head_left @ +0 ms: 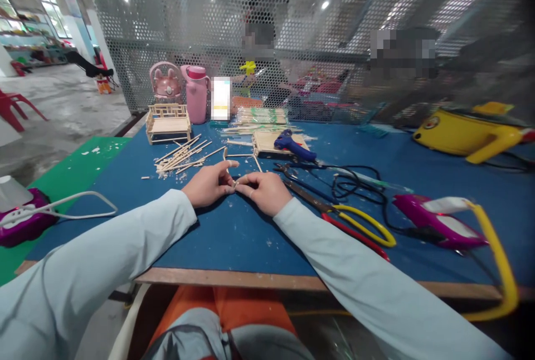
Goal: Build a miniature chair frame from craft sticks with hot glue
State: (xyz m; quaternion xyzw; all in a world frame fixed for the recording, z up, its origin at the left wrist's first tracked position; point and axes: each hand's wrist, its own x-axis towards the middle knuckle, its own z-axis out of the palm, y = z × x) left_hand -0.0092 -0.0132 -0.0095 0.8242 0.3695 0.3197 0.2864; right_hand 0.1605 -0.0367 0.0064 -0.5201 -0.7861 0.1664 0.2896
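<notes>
My left hand (210,184) and my right hand (266,188) meet over the middle of the blue table, fingertips pinched together. Between them is the near part of a small frame of thin wooden sticks (241,155); its far bar and two side sticks show beyond my fingers. The fingers cover the joint where they pinch. Just past the frame, a blue glue gun (295,145) rests on a flat piece built of sticks (264,142). To the left lies a loose pile of sticks (184,155), with a finished miniature stick bench (169,125) behind it.
Pliers (307,183) and red-and-yellow-handled scissors (355,223) lie right of my hands, near a black cable (361,181) and a purple power strip (438,220). A pink bottle (196,95), a lit phone (221,98) and bagged sticks (261,116) stand before a mesh screen (167,25); people sit beyond.
</notes>
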